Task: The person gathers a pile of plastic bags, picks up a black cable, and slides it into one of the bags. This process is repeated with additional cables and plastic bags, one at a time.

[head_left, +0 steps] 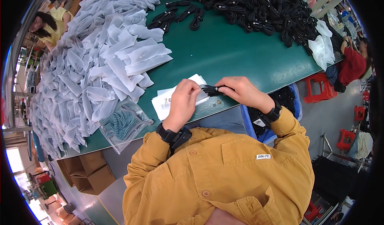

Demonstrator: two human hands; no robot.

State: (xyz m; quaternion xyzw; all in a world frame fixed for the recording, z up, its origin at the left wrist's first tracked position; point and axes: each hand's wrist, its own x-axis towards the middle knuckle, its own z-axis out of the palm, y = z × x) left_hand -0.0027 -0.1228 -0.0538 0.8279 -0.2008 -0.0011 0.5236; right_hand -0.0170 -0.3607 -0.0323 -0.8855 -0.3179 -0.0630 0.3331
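Observation:
In front of me at the table's near edge, my right hand (245, 91) grips a coiled black cable (209, 90) between thumb and fingers. The coil points left, toward my left hand (185, 102). That hand is closed, thumb against fingers, at the white plastic bag (203, 98) beside the coil's left end. Whether the coil's tip is inside the bag is hidden by the fingers. More flat white bags (161, 104) lie stacked under and left of my left hand.
A big heap of filled whitish bags (100, 53) covers the table's left side. Coiled black cables (256, 9) pile up at the far right. Near the left edge lies a clear bag with a striped teal cloth (124, 123). A blue bin (297, 101) stands below the right edge.

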